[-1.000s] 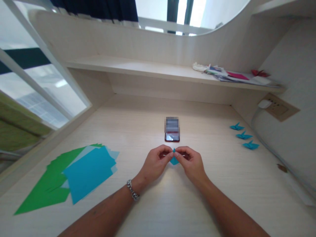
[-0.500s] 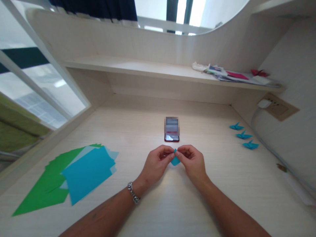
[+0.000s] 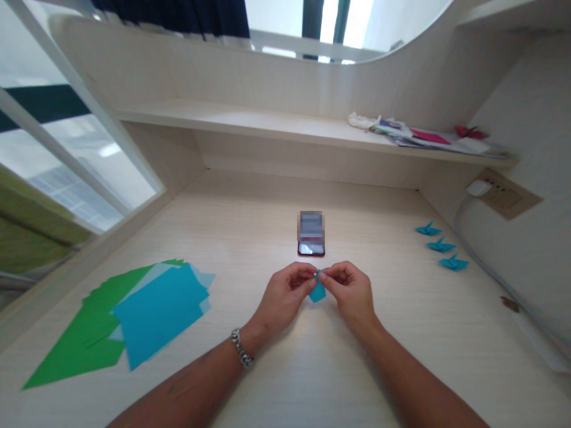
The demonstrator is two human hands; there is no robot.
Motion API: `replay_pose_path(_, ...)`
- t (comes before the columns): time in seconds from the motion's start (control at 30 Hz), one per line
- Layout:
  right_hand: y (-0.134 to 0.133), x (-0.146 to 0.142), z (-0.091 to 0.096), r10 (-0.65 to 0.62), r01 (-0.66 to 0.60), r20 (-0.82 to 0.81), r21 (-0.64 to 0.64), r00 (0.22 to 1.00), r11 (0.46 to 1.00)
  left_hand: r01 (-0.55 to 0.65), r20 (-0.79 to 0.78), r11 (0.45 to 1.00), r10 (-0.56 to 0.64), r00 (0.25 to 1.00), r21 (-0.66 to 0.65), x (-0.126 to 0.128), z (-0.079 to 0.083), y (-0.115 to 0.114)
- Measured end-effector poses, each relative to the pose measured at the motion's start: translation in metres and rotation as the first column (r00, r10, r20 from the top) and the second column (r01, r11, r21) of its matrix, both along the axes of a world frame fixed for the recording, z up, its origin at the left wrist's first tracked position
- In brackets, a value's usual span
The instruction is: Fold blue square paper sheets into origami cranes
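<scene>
Between my two hands is a small folded piece of blue paper (image 3: 317, 292), its lower part hanging below the fingertips. My left hand (image 3: 289, 292) pinches its upper left side between thumb and fingers. On the other side, my right hand (image 3: 350, 291) grips the upper right edge in a pinch, close to the left fingertips. The fingers cover much of the paper's top. Three blue folded paper cranes (image 3: 441, 245) stand in a row at the right of the desk.
A phone (image 3: 311, 247) lies just beyond my hands. Blue sheets (image 3: 163, 315) overlap green sheets (image 3: 66, 351) on the left. At the right wall, a white cable (image 3: 459, 214) runs from a socket (image 3: 508, 193). Papers (image 3: 428, 137) lie on the shelf (image 3: 241, 122) above.
The fingertips of my right hand have shifted slightly to the right on the blue paper, whose hanging part is turned a little. Both hands still pinch it.
</scene>
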State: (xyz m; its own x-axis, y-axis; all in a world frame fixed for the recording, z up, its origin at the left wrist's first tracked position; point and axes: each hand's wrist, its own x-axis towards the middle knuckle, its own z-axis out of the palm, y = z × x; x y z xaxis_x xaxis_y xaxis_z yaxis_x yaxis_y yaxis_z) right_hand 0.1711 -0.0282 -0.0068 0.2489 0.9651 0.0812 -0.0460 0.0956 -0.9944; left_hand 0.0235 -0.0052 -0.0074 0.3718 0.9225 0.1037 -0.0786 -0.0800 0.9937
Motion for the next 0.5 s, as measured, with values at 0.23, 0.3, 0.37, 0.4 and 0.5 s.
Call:
replay_pose_path(0.23,0.0017,0.0023,-0.0018,0.057,-0.057,-0.001,0.001,0.998,0.998,0.024,-0.008,1.000,-0.024,1.000,-0.016,0.0002,0.0005,-0.0022)
replay_pose_path(0.3,0.0026,0.0039,-0.0023,0.087,-0.087,-0.013,-0.008,0.996,0.996,0.024,-0.015,1.000,-0.024,1.000,-0.019,0.0004,0.0003,-0.0024)
replay_pose_path(0.37,0.0033,0.0049,-0.0024,0.097,-0.098,-0.026,-0.022,0.995,0.995,0.026,-0.021,0.999,-0.026,0.999,-0.023,0.0005,0.0004,-0.0024)
replay_pose_path(0.4,0.0035,0.0051,-0.0023,0.098,-0.099,-0.032,-0.029,0.995,0.995,0.027,-0.023,0.999,-0.028,0.999,-0.023,0.0006,0.0006,-0.0024)
replay_pose_path(0.5,0.0039,0.0040,-0.0017,0.085,-0.087,-0.067,-0.027,0.994,0.996,0.029,-0.016,0.999,-0.029,0.999,-0.018,0.0008,0.0014,-0.0028)
